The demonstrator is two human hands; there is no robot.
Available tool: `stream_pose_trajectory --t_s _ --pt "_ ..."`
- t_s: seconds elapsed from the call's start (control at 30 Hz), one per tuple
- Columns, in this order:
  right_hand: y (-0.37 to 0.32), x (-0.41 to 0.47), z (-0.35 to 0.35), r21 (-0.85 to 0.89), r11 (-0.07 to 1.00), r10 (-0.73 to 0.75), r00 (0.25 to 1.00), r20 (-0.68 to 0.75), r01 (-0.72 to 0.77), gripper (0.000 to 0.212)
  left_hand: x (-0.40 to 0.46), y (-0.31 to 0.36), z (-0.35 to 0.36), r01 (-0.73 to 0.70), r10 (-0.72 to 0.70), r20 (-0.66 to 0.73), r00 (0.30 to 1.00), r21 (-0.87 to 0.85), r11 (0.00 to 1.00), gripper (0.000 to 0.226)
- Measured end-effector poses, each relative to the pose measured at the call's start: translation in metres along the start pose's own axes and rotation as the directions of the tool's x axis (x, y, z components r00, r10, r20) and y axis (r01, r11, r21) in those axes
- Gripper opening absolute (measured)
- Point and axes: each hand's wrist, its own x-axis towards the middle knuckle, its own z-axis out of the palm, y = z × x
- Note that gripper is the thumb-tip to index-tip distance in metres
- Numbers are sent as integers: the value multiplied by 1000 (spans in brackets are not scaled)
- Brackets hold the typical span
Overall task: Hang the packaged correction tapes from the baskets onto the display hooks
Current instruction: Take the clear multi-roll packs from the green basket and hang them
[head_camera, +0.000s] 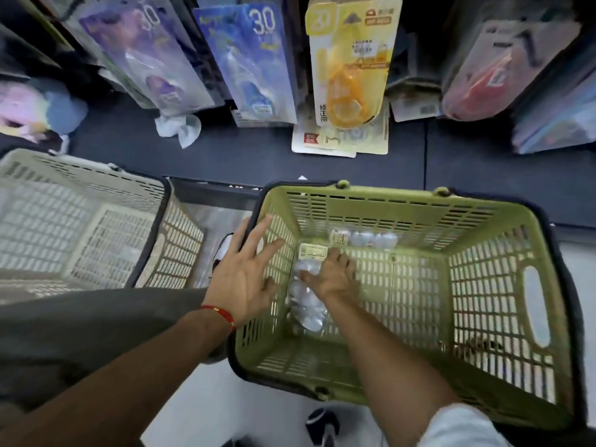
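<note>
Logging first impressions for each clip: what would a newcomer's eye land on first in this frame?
Most likely the green basket at lower right, where the right hand reaches down onto a clear packet on its floor while the left hand hovers open over its left rim. Next, the bright yellow correction tape pack hanging top centre, between blue and purple packs. An empty beige basket sits at left.

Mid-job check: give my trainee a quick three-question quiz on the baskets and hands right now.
1. True or false: the right hand rests on a clear package inside the green basket.
2. Which basket holds no packages: A) green basket, B) beige basket?
3. Fill in: the left hand, fingers spread, hovers over the green basket's ____ rim.

Key: 1 true; 2 B; 3 left.
</note>
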Motion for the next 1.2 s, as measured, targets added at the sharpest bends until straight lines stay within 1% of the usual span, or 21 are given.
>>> stream_pose_trajectory --t_s 0.13,0.27,0.37,0.43,0.47,0.5,0.53,0.57,0.6,0.63,0.7,0.73,0.8,0.83,0.9,0.93,0.97,1.0,1.07,1.13,1.2 --pt "-2 5 5 189 982 39 998 -57 -27 86 0 -1 1 5 -5 17 1000 47 999 70" --pt "8 4 -17 429 901 5 990 142 -66 76 -2 1 -2 26 -26 14 1000 -4 1000 70" --pt "16 -11 -49 507 862 -143 963 230 7 76 -2 4 -7 41 -46 39 998 121 992 74" --pt "19 -21 -74 476 867 -290 924 248 144 68 2 9 -13 -49 53 -11 999 260 964 78" --pt "18 -27 -88 434 874 -356 897 262 220 67 4 14 -14 -122 137 -48 989 236 964 80" --pt "16 -34 -102 407 871 -404 872 277 274 70 7 19 -14 -189 199 -90 976 104 976 81" --pt "13 -40 -116 413 859 -440 849 292 303 73 10 25 -15 -187 178 -80 981 -131 974 85" --pt "12 -44 -127 443 840 -469 830 301 314 73 14 32 -19 -93 107 18 994 -367 925 88" --pt "11 -48 -136 485 817 -490 820 296 313 71 16 38 -22 26 54 131 990 -541 840 84" --pt "12 -51 -142 526 792 -501 820 275 308 70 18 43 -25 138 11 218 976 -655 743 71" --pt "14 -55 -147 575 758 -501 840 210 308 69 23 46 -25 263 -62 284 957 -754 603 32" --pt "18 -55 -148 595 746 -490 852 184 301 66 24 46 -26 290 -84 297 951 -769 569 24" --pt "32 -53 -145 649 718 -418 902 112 252 50 25 47 -26 360 -146 337 930 -757 545 24" --pt "42 -49 -142 664 716 -333 942 50 218 43 24 47 -26 388 -187 344 920 -743 546 25" --pt "69 -39 -139 582 809 -41 995 -87 84 31 21 43 -24 445 -292 340 894 -754 483 29" --pt "83 -31 -136 490 871 94 987 -130 -18 28 18 40 -25 467 -346 339 875 -781 416 31" --pt "93 -23 -130 407 908 169 975 -141 -99 34 15 37 -25 484 -391 346 853 -804 345 34" --pt "99 -15 -123 366 919 206 970 -127 -147 42 12 36 -27 501 -427 361 829 -819 281 39" --pt "99 -3 -110 432 886 230 969 -93 -168 54 7 36 -29 523 -445 410 796 -836 165 38" --pt "90 7 -99 537 831 252 959 -132 -144 54 6 38 -31 536 -442 456 773 -841 70 35" --pt "82 14 -91 587 801 279 941 -191 -118 51 7 42 -33 534 -469 502 727 -842 -73 45"
